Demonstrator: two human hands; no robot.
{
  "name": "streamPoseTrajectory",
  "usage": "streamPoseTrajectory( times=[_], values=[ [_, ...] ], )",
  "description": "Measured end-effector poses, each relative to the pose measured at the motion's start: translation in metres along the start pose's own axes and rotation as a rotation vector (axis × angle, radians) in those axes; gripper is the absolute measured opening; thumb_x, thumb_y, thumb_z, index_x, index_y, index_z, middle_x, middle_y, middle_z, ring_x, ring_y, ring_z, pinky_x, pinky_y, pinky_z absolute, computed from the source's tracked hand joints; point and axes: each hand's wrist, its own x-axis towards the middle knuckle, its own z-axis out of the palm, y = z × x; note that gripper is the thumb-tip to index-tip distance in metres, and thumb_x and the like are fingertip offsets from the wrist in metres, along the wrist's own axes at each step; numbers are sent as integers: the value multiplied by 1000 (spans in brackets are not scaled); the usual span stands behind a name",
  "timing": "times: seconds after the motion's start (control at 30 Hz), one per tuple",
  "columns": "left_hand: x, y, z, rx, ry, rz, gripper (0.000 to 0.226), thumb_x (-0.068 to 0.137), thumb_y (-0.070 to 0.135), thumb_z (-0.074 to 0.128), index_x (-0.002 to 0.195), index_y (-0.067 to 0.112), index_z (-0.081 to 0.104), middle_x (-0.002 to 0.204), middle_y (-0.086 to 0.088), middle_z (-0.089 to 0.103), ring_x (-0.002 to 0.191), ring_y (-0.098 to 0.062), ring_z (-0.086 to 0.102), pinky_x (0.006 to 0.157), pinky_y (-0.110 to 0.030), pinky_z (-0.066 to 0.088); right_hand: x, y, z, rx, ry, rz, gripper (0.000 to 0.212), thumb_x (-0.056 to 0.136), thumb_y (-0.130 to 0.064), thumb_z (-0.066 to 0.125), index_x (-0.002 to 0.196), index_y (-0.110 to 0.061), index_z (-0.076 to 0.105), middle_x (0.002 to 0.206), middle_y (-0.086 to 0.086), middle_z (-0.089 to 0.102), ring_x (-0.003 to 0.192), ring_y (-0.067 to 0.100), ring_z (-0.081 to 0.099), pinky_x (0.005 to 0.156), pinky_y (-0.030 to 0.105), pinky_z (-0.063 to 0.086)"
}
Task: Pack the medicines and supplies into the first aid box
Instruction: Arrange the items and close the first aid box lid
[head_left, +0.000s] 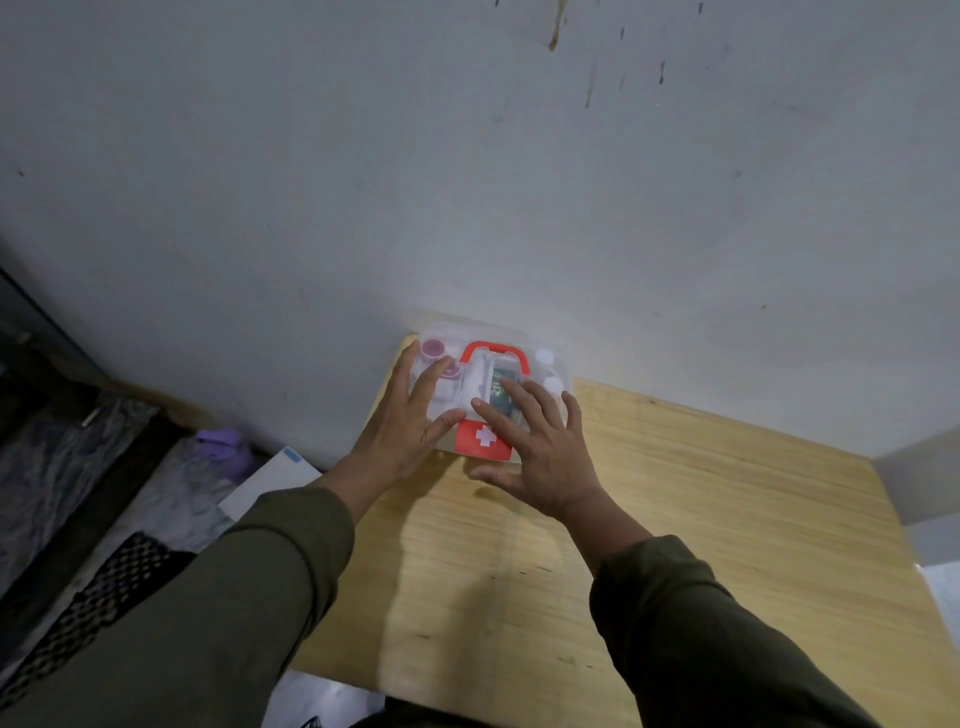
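Note:
The clear plastic first aid box lies at the far left corner of the wooden table, against the wall. It has a red handle and a red latch with a white cross. Its lid is down. Through the lid show pink-capped bottles, white caps and a dark packet. My left hand rests flat on the lid's left half, fingers spread. My right hand lies flat on the right half, thumb beside the box's near edge. Neither hand holds anything.
A grey wall rises directly behind the box. Left of the table, lower down, lie a purple object, a white flat box and patterned cloth. The table's left edge runs close to my left forearm.

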Motion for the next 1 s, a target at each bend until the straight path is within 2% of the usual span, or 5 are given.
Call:
streamPoseTrajectory(
  times=[0.23, 0.43, 0.63, 0.87, 1.0],
  values=[
    [1, -1, -4, 23, -42, -5, 73, 83, 58, 44, 146, 31, 18, 159, -4, -3, 146, -26, 12, 111, -43, 32, 3, 2, 3, -21, 21, 40, 61, 87, -62, 41, 142, -38, 28, 150, 8, 36, 138, 32, 34, 109, 57, 25],
    [11, -6, -7, 66, -137, -12, 94, 75, 43, 73, 146, 34, 13, 157, 2, -6, 144, -27, 18, 108, -42, 37, 9, 1, 6, -26, 20, 142, 73, 82, -57, 57, 143, -35, 23, 150, 8, 35, 138, 32, 34, 104, 58, 31],
    [28, -4, -9, 162, -137, 12, 93, 78, 32, 74, 147, 33, 12, 159, 0, -5, 143, -28, 22, 106, -37, 39, 24, -4, 8, -37, 9, 231, 88, 72, -48, 75, 141, -32, 22, 148, 11, 38, 136, 35, 36, 99, 66, 33],
    [43, 2, -2, 154, -143, -29, 90, 80, 29, 72, 147, 35, 12, 159, 1, -7, 144, -27, 20, 107, -37, 38, 41, 2, 11, -15, -74, 301, 82, 85, -45, 62, 142, -39, 4, 158, 3, 8, 146, 29, 5, 109, 65, 16],
    [55, -2, -1, 149, -157, -32, 89, 81, 28, 71, 147, 37, 11, 159, 3, -7, 144, -27, 19, 107, -38, 37, 50, 5, 7, 4, -89, 314, 79, 85, -48, 60, 144, -38, 7, 158, 3, 8, 146, 29, 4, 109, 65, 16]
  ],
)
